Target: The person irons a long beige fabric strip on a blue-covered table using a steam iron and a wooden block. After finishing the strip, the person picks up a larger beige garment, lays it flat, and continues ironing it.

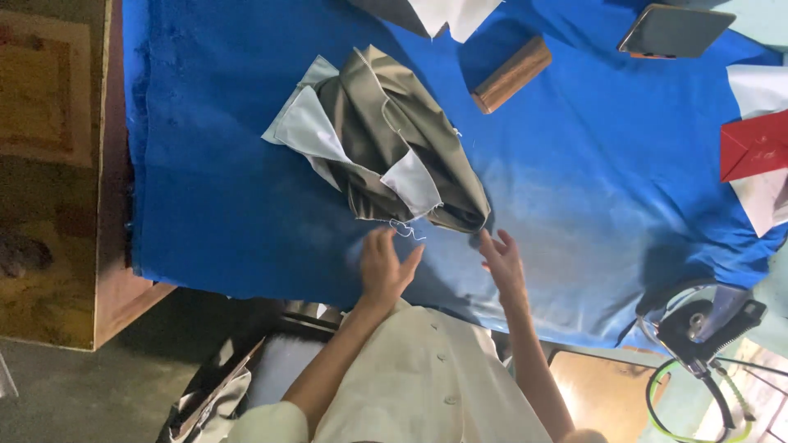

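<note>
A crumpled olive-grey garment piece with pale lining point(392, 143) lies on the blue cloth-covered table point(230, 189). My left hand point(386, 264) hovers just below its lower edge, fingers spread, holding nothing. My right hand point(502, 261) is beside it, open as well, close to the fabric's lower right corner. Loose white threads point(404, 230) hang from the fabric right above my left hand. Neither hand touches the garment.
A wooden block point(511, 75) lies at the back. A dark phone point(675, 31) sits at the top right, a red folded paper point(753, 146) at the right edge. An iron with cord point(704, 320) rests at the lower right corner. Pale fabric pieces point(450, 14) lie at the top.
</note>
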